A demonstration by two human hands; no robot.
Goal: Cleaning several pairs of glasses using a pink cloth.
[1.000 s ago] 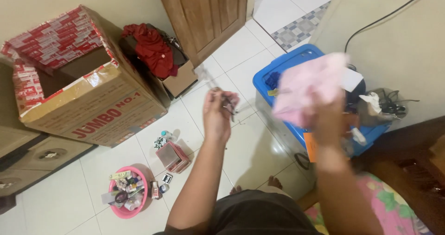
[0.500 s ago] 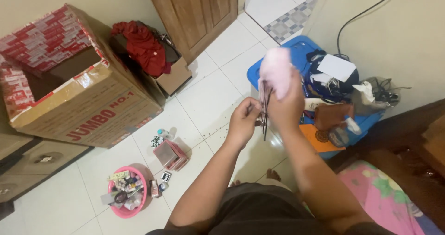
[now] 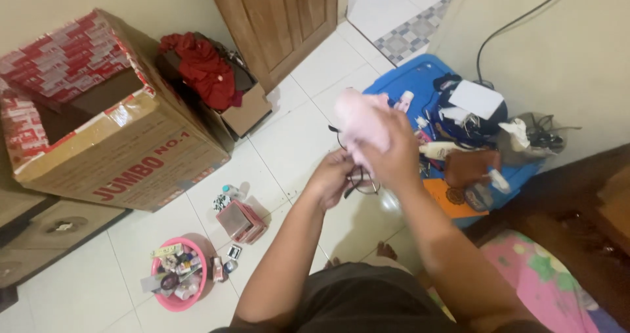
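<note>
Pink soft cloth [image 3: 362, 124] bunched in right hand [image 3: 394, 159], pressed against dark thin-framed glasses [image 3: 357, 179]. Left hand [image 3: 331, 179] closed on the glasses frame, pinching it from the near side; both hands together above the white tiled floor [image 3: 295, 136], glasses between them at mid-frame. Wiping judged under way, not finished: cloth on one lens area, other lens bare and visible below the fingers. Cannot tell how clean either lens is.

Materials: cloth looks fleecy, crumpled, matte. Frame looks like thin wire or slim plastic, rounded lenses, one temple arm sticking up left of the cloth. Floor glossy ceramic with grey grout lines.

Around: big cardboard box [image 3: 111, 136], open top, red-and-white printed flaps, brown corrugated sides. Smaller carton [image 3: 246, 113] behind it with red crumpled garment [image 3: 203, 67] heaped on top. Round pink plastic basket [image 3: 174, 274] full of small bottles and tubes. Small pinkish square box [image 3: 241, 220] on the floor just beside it. Blue plastic bin lid [image 3: 413, 83] piled with clutter, white paper, brown pouch. Wooden door [image 3: 282, 18] with vertical grain. Flowered bedsheet [image 3: 545, 280] at lower right.
</note>
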